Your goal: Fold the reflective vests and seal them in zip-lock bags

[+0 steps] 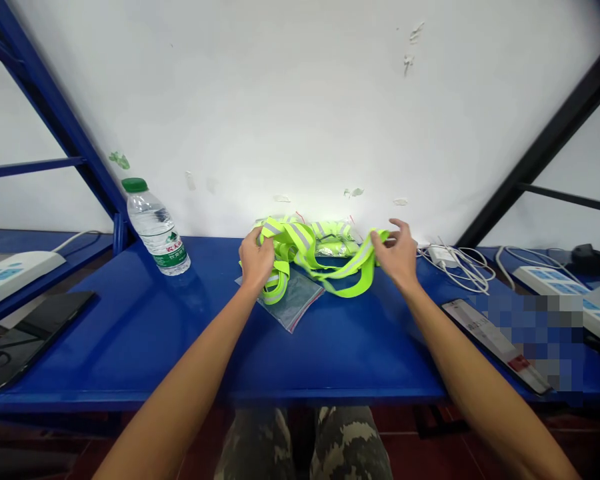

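Note:
A neon yellow-green reflective strap (305, 243) with grey stripes hangs in loops between my two hands. My left hand (257, 259) grips the bunched loops on the left. At the other end, my right hand (396, 252) pinches the strap between thumb and finger, with the other fingers raised. Under the strap a clear zip bag (293, 300) lies flat on the blue table. Just behind, against the wall, is a clear packet (336, 241) with more neon yellow strap folded inside. Part of another packet shows behind my left hand.
A water bottle (157, 230) with a green cap stands at the left. A white charger (443, 256) with tangled cables and a phone (495, 343) lie at the right. Power strips (17, 273) sit at both sides. A black tablet-like device (30, 340) lies at the left edge.

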Tool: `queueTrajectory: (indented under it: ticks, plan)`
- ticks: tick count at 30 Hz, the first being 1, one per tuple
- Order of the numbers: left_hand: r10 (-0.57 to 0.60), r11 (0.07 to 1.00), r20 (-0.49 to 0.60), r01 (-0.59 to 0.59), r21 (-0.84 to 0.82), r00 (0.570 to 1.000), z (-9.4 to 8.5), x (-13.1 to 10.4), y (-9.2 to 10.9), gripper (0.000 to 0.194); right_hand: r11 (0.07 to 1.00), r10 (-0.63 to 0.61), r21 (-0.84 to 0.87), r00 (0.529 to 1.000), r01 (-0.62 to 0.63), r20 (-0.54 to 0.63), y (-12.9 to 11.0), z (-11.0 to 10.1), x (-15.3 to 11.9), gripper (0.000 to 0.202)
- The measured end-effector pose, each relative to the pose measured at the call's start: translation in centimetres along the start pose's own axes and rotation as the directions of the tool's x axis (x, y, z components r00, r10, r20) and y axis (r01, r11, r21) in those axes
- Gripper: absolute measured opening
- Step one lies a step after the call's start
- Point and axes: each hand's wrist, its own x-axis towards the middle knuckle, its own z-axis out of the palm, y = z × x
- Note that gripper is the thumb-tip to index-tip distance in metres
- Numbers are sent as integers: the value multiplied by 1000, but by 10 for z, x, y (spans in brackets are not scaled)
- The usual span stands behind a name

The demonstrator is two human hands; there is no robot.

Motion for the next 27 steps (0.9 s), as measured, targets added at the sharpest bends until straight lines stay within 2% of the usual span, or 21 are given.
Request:
queueTrajectory:
  ticks: [1, 2, 3, 5, 7, 9, 10, 12, 13, 15, 17, 20, 22, 24, 27]
  plan:
    - [9, 1000, 33, -9, -5, 999, 2, -2, 2, 27, 991, -133, -16, 990, 134, 52, -12, 4, -8, 60]
    - [11, 1000, 75, -10, -15, 997, 5, -3, 3, 28, 967, -252, -12, 963, 254, 93, -24, 9, -17, 57]
    - [2, 999, 128, 2, -32, 992, 7, -5, 5, 30, 941, -335, 18, 924, 337, 185, -36, 15, -26, 54]
    - [-33, 995, 283, 59, -82, 959, 10, -9, 9, 38, 912, -407, 124, 825, 391, 393, -54, 27, -43, 60]
    - [-59, 989, 446, 111, -93, 893, 11, -14, 14, 49, 914, -404, 176, 793, 365, 456, -61, 39, -55, 55]
    - [-66, 992, 545, 116, -57, 836, 10, -17, 19, 60, 943, -329, 203, 823, 263, 463, -59, 45, -57, 32]
    - [-57, 995, 557, 94, -37, 829, 9, -18, 20, 63, 957, -266, 232, 847, 175, 460, -56, 46, -55, 21]
    - [5, 1000, 517, 2, -13, 856, 7, -17, 21, 64, 944, -95, 325, 889, -63, 448, -50, 41, -45, 13]
    - [49, 999, 486, -54, -3, 872, 6, -17, 20, 63, 905, 1, 381, 898, -188, 441, -47, 36, -38, 15]
    - [118, 988, 447, -148, 33, 887, 6, -16, 18, 61, 798, 172, 459, 877, -391, 448, -45, 24, -25, 28]
    - [146, 975, 439, -203, 86, 887, 8, -17, 15, 60, 711, 271, 460, 811, -531, 518, -45, 12, -15, 38]
    - [171, 950, 430, -264, 167, 887, 10, -20, 13, 57, 640, 274, 402, 683, -655, 677, -44, 0, -7, 39]
    - [176, 939, 412, -277, 202, 894, 11, -20, 12, 56, 597, 238, 390, 619, -702, 749, -41, -3, -4, 36]
    - [172, 942, 393, -267, 202, 903, 10, -19, 11, 55, 543, 239, 426, 620, -724, 748, -39, -6, -3, 36]
    - [144, 957, 360, -222, 186, 922, 9, -17, 10, 54, 499, 255, 543, 714, -675, 652, -36, -10, 0, 37]
